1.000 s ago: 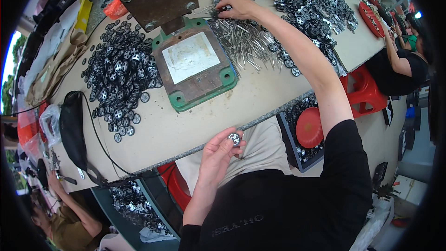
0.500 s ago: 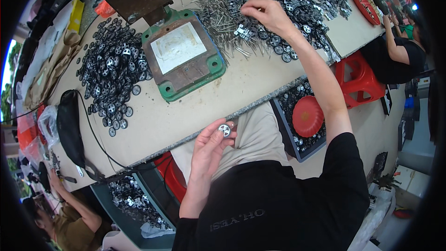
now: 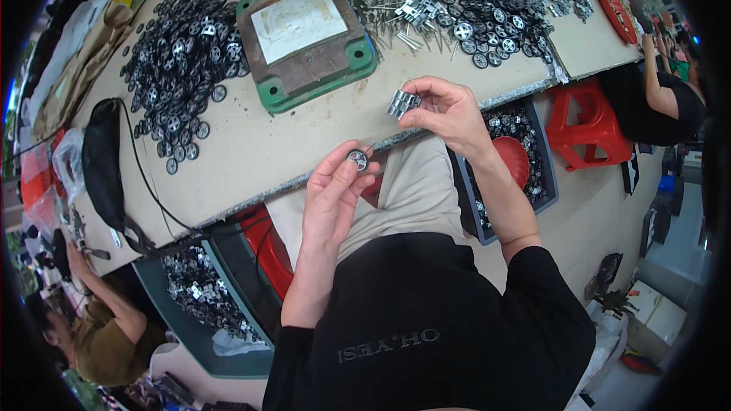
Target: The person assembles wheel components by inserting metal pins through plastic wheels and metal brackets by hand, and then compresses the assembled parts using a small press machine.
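Note:
My left hand is closed in a pinch over my lap, near the table edge. Between its thumb and fingers sits a small black toy wheel with silver spokes; a thin pin seems to stick out of it. My right hand grips a small silver-and-black toy part just above the table's front edge, up and right of the wheel. The two pieces are apart. Behind my hands, a heap of loose thin metal pins lies among more silver-and-black parts.
A press with a green base stands mid-table. Wheels are heaped left and right of it. A grey bin holds parts and a red bowl; a dark green bin stands lower left. Co-workers sit on both sides.
My right hand has come back from the pin heap toward my left hand, now with a silver-and-black part in it. My left hand still holds the wheel. The whole view has shifted.

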Motion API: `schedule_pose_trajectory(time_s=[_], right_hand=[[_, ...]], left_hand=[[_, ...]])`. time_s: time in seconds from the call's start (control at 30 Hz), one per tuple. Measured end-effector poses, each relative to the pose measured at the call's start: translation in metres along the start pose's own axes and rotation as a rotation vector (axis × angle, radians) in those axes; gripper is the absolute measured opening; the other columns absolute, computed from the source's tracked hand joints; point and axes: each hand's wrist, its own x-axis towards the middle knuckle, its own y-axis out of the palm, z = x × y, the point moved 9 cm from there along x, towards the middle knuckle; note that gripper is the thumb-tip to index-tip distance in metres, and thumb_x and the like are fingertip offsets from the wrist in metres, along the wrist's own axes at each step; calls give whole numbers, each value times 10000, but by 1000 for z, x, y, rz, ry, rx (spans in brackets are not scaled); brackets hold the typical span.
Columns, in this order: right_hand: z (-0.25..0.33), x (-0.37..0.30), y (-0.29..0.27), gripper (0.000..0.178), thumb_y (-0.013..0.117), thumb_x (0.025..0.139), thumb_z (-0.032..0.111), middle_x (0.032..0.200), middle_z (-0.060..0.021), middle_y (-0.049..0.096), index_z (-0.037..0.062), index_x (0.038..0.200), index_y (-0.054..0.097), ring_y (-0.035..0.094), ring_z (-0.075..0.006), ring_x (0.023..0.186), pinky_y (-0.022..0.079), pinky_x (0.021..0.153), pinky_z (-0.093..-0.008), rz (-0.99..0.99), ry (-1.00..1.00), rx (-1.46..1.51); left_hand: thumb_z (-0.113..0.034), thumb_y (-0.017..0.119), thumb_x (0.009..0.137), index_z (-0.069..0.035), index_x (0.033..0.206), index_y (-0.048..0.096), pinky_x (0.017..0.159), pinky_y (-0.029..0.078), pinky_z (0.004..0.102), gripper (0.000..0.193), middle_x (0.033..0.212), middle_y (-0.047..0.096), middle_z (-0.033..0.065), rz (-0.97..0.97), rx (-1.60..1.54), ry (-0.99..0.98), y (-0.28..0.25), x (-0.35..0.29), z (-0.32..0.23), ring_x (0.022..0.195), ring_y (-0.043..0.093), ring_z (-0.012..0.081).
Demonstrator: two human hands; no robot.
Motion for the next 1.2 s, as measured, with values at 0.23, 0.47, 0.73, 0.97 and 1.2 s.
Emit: schedule_pose_trajectory(time_s=[0.23, 0.47, 0.73, 0.97, 1.2], right_hand=[[-20, -13, 13, 232, 640, 794, 56, 771, -41, 611, -32, 1003, 592, 494, -44, 569, 388, 485, -161, 11, 185, 274], [-8, -19, 16, 227, 620, 801, 27, 820, -72, 622, -41, 1013, 580, 524, -65, 589, 419, 496, -175, 2, 92, 188], [1, -23, 18, 206, 634, 795, 40, 829, -49, 630, -28, 986, 598, 564, -45, 674, 419, 514, -157, -53, 28, -13], [2, -27, 24, 217, 647, 767, 3, 852, -51, 631, -35, 975, 597, 581, -69, 744, 463, 626, -187, -7, 18, 39], [6, -27, 24, 216, 638, 763, -23, 887, -68, 631, -41, 973, 593, 586, -91, 774, 479, 696, -211, 7, -79, 27]], left_hand=[[-82, 547, 861, 11, 1150, 503, 759, 513, 269, 307, 1067, 578, 164, -48, 67, 91, 0, -4, -3, 897, 607, 216], [-68, 550, 856, 13, 1138, 508, 760, 511, 273, 297, 1059, 583, 158, -68, 78, 104, 0, -6, -3, 881, 612, 215], [-38, 571, 836, 14, 1117, 524, 759, 500, 275, 290, 1023, 605, 147, -107, 213, 203, 0, -9, -12, 873, 615, 211], [-18, 587, 818, 18, 1106, 532, 759, 499, 281, 295, 1018, 608, 149, -113, 240, 260, -1, -13, -16, 863, 618, 217], [-27, 583, 825, 19, 1097, 537, 743, 507, 282, 279, 998, 617, 145, -140, 231, 215, -3, -14, -14, 842, 627, 221]])
